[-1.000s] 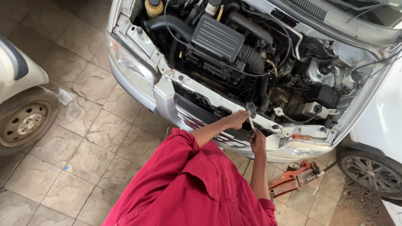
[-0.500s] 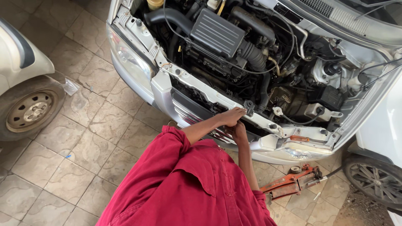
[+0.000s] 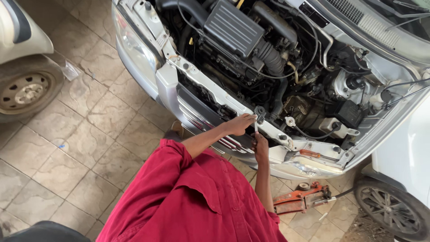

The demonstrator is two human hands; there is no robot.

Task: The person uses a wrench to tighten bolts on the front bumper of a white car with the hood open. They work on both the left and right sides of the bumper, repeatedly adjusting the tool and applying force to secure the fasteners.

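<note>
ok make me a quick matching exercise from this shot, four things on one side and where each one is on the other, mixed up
Things:
1. ratchet wrench
2. orange floor jack
3. orange-handled screwdriver
4. black air filter box

Places:
A. on the tiled floor beside the front wheel
B. lying on the car's front crossmember
C. in the engine bay, top
D. between the left hand and right hand

Pairs: 1-D, 2-A, 3-B, 4-C

2 cars (image 3: pixel 268 67) (image 3: pixel 18 31), 3 wheels (image 3: pixel 27 92) (image 3: pixel 394 208), 1 wrench (image 3: pixel 258 117), 1 jack (image 3: pixel 300 199), 2 hands (image 3: pixel 239 124) (image 3: pixel 260 145).
</note>
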